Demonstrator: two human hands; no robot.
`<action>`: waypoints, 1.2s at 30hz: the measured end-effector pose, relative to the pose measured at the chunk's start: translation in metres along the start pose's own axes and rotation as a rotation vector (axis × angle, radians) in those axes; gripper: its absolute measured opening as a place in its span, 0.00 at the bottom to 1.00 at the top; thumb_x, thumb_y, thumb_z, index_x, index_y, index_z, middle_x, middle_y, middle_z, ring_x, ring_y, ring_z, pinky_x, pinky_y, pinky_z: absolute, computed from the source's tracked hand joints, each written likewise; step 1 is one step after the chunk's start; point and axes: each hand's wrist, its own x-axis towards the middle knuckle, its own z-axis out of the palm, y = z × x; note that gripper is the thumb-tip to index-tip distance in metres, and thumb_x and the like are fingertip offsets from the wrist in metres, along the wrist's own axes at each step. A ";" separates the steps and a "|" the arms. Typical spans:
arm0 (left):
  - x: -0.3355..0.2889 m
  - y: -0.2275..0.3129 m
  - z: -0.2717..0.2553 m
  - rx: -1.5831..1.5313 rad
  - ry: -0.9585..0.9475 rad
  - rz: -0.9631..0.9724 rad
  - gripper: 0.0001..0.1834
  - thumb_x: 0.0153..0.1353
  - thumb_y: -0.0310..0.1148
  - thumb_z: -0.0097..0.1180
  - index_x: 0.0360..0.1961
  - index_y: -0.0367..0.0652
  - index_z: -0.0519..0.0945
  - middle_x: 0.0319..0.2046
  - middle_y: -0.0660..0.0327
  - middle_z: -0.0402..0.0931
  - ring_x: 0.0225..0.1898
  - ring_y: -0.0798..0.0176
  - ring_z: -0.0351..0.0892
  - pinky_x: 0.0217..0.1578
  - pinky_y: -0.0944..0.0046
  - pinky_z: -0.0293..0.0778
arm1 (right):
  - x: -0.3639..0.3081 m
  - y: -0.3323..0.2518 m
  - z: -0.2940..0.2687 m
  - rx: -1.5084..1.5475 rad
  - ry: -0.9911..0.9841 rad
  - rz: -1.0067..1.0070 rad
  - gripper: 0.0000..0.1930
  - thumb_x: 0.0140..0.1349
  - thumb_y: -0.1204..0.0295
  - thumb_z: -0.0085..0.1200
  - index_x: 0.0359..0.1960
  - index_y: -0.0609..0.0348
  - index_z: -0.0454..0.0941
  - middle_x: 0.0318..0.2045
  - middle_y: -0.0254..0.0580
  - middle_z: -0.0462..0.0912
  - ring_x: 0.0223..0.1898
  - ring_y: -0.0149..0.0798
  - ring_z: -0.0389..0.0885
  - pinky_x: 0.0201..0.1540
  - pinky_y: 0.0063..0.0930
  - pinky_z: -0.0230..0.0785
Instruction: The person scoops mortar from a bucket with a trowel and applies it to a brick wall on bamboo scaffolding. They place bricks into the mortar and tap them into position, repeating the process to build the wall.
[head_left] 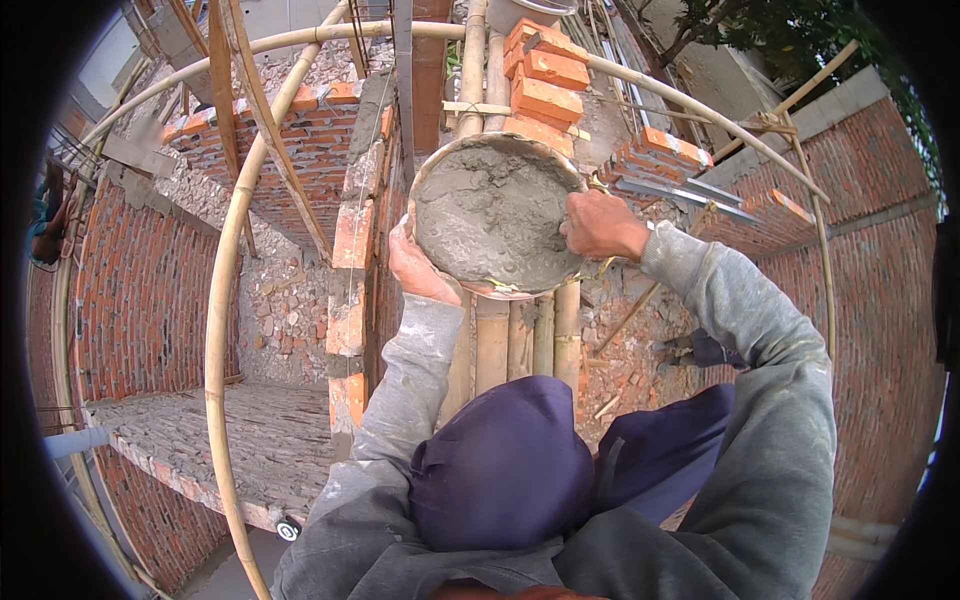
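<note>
A round basin (pixel 480 290) full of wet grey mortar (pixel 495 215) is in front of me, above the bamboo planking. My left hand (pixel 422 262) is pressed against the basin's left side, fingers wrapped under or behind the rim and partly hidden. On the right rim my right hand (pixel 600 225) is closed in a fist, gripping the edge; its fingertips are out of sight. Just beyond the basin stands a stack of orange bricks (pixel 548 85).
Bamboo poles (pixel 515 340) form the platform under me. A brick wall (pixel 350 235) with a taut string runs close on my left. Curved bamboo poles (pixel 240 220) cross both sides. Brick rubble (pixel 280 310) lies far below. Another person (pixel 48 220) is at the far left.
</note>
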 end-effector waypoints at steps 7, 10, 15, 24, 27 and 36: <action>-0.002 0.014 -0.010 -0.148 -0.131 -0.173 0.30 0.82 0.48 0.38 0.70 0.38 0.76 0.68 0.51 0.76 0.67 0.51 0.77 0.69 0.51 0.72 | -0.022 0.013 0.011 0.675 -0.176 0.186 0.19 0.62 0.68 0.66 0.23 0.77 0.79 0.18 0.50 0.77 0.25 0.39 0.79 0.29 0.44 0.69; 0.000 0.017 -0.017 -0.177 -0.180 -0.236 0.30 0.83 0.47 0.38 0.71 0.37 0.75 0.70 0.51 0.76 0.69 0.51 0.76 0.72 0.51 0.69 | -0.045 0.030 0.006 0.638 -0.173 0.175 0.18 0.63 0.69 0.66 0.24 0.75 0.78 0.15 0.43 0.70 0.22 0.34 0.69 0.26 0.41 0.63; -0.007 0.026 -0.016 -0.171 -0.197 -0.264 0.31 0.83 0.47 0.38 0.74 0.35 0.71 0.72 0.50 0.74 0.73 0.50 0.72 0.76 0.49 0.64 | -0.071 0.037 0.005 0.607 0.069 0.062 0.18 0.63 0.68 0.66 0.25 0.75 0.79 0.15 0.43 0.61 0.21 0.33 0.61 0.26 0.40 0.59; -0.111 0.160 -0.151 0.871 -0.315 0.216 0.31 0.68 0.25 0.55 0.72 0.29 0.74 0.71 0.46 0.76 0.74 0.49 0.73 0.76 0.51 0.63 | -0.086 0.027 -0.030 0.603 0.099 0.037 0.23 0.73 0.60 0.64 0.24 0.66 0.79 0.16 0.30 0.70 0.22 0.25 0.65 0.25 0.32 0.58; -0.085 0.205 -0.237 1.110 0.027 0.266 0.30 0.68 0.28 0.58 0.71 0.29 0.75 0.68 0.42 0.77 0.72 0.45 0.75 0.75 0.48 0.66 | -0.075 0.007 -0.049 0.677 0.091 0.060 0.20 0.70 0.66 0.64 0.23 0.67 0.77 0.16 0.31 0.67 0.23 0.26 0.63 0.26 0.34 0.57; -0.067 0.125 -0.355 1.675 -0.260 0.257 0.50 0.65 0.43 0.64 0.83 0.37 0.56 0.80 0.44 0.59 0.81 0.41 0.58 0.77 0.39 0.60 | 0.040 -0.134 -0.024 1.089 0.180 -0.067 0.19 0.73 0.66 0.65 0.23 0.64 0.81 0.16 0.31 0.76 0.18 0.23 0.69 0.21 0.26 0.57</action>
